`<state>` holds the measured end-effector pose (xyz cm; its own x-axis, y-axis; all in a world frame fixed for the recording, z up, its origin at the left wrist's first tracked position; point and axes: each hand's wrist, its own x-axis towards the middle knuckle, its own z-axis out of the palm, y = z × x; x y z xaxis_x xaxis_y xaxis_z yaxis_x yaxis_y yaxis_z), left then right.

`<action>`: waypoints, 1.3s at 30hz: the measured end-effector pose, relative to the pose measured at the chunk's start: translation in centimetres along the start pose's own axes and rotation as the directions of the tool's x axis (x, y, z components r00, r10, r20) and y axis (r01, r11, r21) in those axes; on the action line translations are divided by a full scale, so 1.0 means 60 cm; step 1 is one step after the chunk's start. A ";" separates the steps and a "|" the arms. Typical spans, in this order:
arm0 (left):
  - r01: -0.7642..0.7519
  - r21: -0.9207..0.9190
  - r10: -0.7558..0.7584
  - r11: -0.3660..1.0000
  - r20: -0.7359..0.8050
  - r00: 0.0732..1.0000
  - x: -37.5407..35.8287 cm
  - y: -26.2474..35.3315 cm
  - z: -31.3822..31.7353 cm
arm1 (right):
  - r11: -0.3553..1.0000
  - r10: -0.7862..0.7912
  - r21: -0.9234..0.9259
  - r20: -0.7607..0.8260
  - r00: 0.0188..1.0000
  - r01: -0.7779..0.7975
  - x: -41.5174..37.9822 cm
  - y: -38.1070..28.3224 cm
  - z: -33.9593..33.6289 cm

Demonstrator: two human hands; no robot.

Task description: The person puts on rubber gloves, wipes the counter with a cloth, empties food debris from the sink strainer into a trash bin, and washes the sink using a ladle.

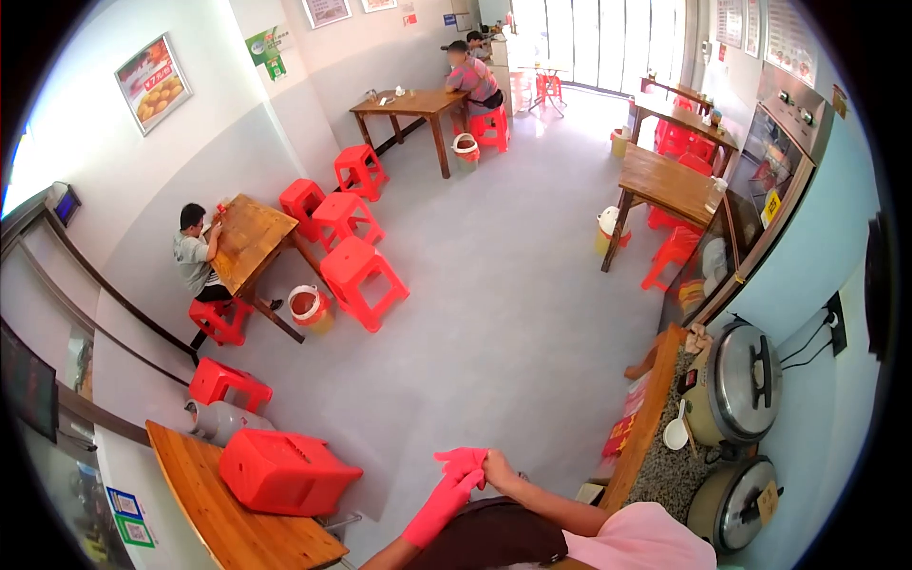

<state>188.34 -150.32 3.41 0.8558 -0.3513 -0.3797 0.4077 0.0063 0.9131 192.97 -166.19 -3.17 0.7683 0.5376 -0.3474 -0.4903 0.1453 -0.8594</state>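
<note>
My left hand [458, 473] wears a pink rubber glove [435, 511] that reaches up the forearm. It is raised in front of my body at the bottom centre, and its fingers partly overlap my right hand. My bare right hand [498, 467] is closed on the pink glove near the left hand's fingers. Whether the gloved fingers are bent or straight cannot be made out. Just below both hands lies a dark brown cloth, probably an apron [499, 534], over my front.
At left, an upturned red stool [275, 472] lies on a wooden counter [190, 484]. A granite counter [670, 465] at right carries large cookers [746, 380] and a white ladle [675, 434]. Wooden tables [249, 237], red stools [361, 275] and bins [310, 306] stand around; seated people [195, 252] are beyond.
</note>
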 end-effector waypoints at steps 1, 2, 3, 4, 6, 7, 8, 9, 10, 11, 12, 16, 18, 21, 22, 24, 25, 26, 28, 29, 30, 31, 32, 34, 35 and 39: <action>-0.027 0.006 0.027 1.000 -0.008 1.000 -0.009 0.031 0.013 | 0.997 0.049 0.067 -0.005 0.999 -0.049 -0.005 -0.006 0.005; -0.057 0.014 0.057 0.998 -0.016 0.998 -0.015 0.063 0.026 | 0.986 0.098 0.135 -0.009 0.995 -0.096 -0.010 -0.012 0.010; -0.086 0.023 0.086 0.996 -0.023 0.996 -0.018 0.087 0.036 | 0.934 0.160 0.325 -0.011 0.987 -0.148 -0.009 -0.016 0.021; -0.065 0.041 0.067 0.997 -0.034 0.997 -0.022 0.086 0.040 | 0.841 0.226 0.504 -0.001 0.974 -0.195 -0.010 -0.012 0.028; 0.018 0.088 -0.012 0.996 -0.060 0.998 -0.027 0.071 0.043 | 0.687 0.420 0.652 0.003 0.908 -0.320 0.006 0.018 0.024; 0.079 0.115 -0.071 0.990 -0.076 0.995 -0.025 0.056 0.041 | 0.596 0.508 0.715 0.017 0.861 -0.365 0.020 0.030 0.019; 0.055 0.160 -0.043 0.986 -0.076 0.996 -0.018 0.028 0.032 | 0.672 0.405 0.670 0.024 0.914 -0.316 0.032 0.040 0.010; 0.030 0.203 -0.015 0.979 -0.075 0.997 -0.004 -0.008 0.021 | 0.741 0.297 0.621 0.038 0.954 -0.256 0.044 0.048 -0.002; 0.007 0.248 0.012 0.969 -0.073 0.997 0.000 -0.015 0.019 | 0.797 0.186 0.574 0.061 0.981 -0.187 0.047 0.044 -0.005; 0.029 0.233 -0.014 0.972 -0.069 0.998 -0.001 -0.022 0.018 | 0.778 0.110 0.623 -0.003 0.994 -0.085 0.047 0.045 0.000; 0.045 0.218 -0.032 0.975 -0.062 0.998 0.004 -0.026 0.015 | 0.751 0.033 0.659 -0.074 0.997 0.024 0.051 0.044 0.009; 0.024 0.125 -0.013 0.992 -0.087 0.996 -0.007 -0.012 0.032 | 0.731 -0.138 0.659 -0.109 0.984 0.176 0.043 0.002 0.039; -0.021 0.112 0.031 0.994 -0.084 0.996 -0.008 -0.004 0.040 | 0.762 0.005 0.647 0.005 1.000 -0.007 0.059 0.055 0.022; -0.021 0.122 0.031 0.992 -0.077 0.997 -0.011 -0.006 0.041 | 0.847 0.202 0.511 -0.050 0.978 -0.149 0.075 0.095 0.017; -0.015 0.133 0.024 0.991 -0.070 0.997 -0.009 -0.009 0.041 | 0.859 0.175 0.502 -0.093 0.980 -0.105 0.076 0.091 0.018; 0.028 0.141 -0.013 0.990 -0.109 0.994 0.007 -0.028 0.040 | 0.846 0.040 0.530 -0.165 0.986 0.055 0.084 0.078 0.012; 0.052 0.143 -0.033 0.988 -0.131 0.991 0.013 -0.039 0.041 | 0.808 -0.062 0.566 -0.197 0.978 0.165 0.088 0.067 0.008; 0.046 0.117 -0.032 0.992 -0.123 0.992 0.015 -0.040 0.043 | 0.776 -0.047 0.604 -0.230 0.972 0.180 0.090 0.060 0.006; 0.027 0.071 -0.019 0.997 -0.104 0.994 0.028 -0.037 0.044 | 0.706 -0.021 0.672 -0.295 0.955 0.223 0.099 0.049 -0.003; 0.018 0.069 -0.011 0.997 -0.099 0.995 0.032 -0.035 0.045 | 0.743 -0.009 0.636 -0.303 0.953 0.209 0.105 0.048 -0.004; 0.012 0.067 -0.006 0.998 -0.094 0.996 0.034 -0.035 0.048 | 0.776 0.005 0.600 -0.313 0.950 0.193 0.112 0.048 -0.006; 0.007 0.064 -0.002 0.998 -0.089 0.996 0.035 -0.035 0.050 | 0.807 0.020 0.563 -0.324 0.946 0.175 0.125 0.056 -0.010; 0.009 0.071 -0.002 0.997 -0.094 0.996 0.037 -0.036 0.054 | 0.836 0.036 0.526 -0.336 0.941 0.156 0.136 0.064 -0.015; 0.013 0.082 -0.004 0.997 -0.105 0.994 0.041 -0.039 0.061 | 0.859 0.044 0.492 -0.346 0.937 0.141 0.143 0.073 -0.021; 0.018 0.082 -0.009 0.996 -0.113 0.994 0.044 -0.041 0.064 | 0.855 0.037 0.497 -0.344 0.938 0.148 0.140 0.073 -0.023; 0.074 0.085 -0.064 0.994 -0.112 0.992 0.073 -0.068 0.039 | 0.698 -0.102 0.666 -0.273 0.957 0.264 0.115 0.058 -0.028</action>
<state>189.67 -154.07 -1.60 0.8584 -0.2436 -0.4515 0.4410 -0.0992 0.8920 197.25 -163.37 -9.17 0.8972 0.2728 -0.3473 -0.4131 0.7966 -0.4414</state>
